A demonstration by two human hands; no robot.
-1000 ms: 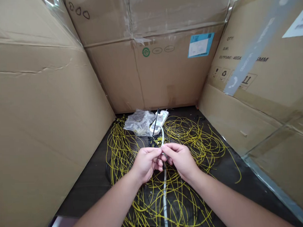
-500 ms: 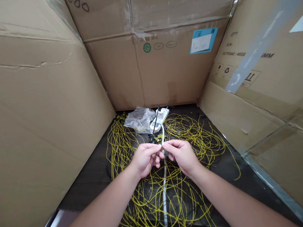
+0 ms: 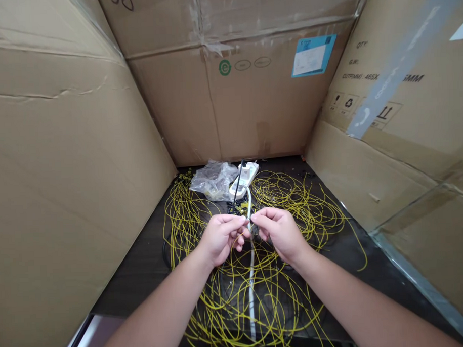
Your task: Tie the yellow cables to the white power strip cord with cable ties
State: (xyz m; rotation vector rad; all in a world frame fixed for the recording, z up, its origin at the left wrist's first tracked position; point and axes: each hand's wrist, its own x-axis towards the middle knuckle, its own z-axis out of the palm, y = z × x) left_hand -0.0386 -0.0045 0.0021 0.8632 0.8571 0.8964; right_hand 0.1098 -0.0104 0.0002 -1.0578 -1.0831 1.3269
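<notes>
My left hand is closed in a pinch, and a thin yellow wire runs by its curled fingers. Just to the right, my right hand pinches something tiny and dark at the fingertips, too small to name. The two pinches are almost touching, above a white cable. Loose yellow wires lie in tangles under and around both hands. Beyond the fingertips is a small pile of black and yellow pieces.
A white power strip with a black cord lies behind the hands, beside a crumpled clear plastic bag. Cardboard boxes wall in the dark table: left box, back box, right box.
The pinched fingertips have drawn slightly apart, and a small dark bit now shows between them. The view has tilted a little; the wires and other things lie as before.
</notes>
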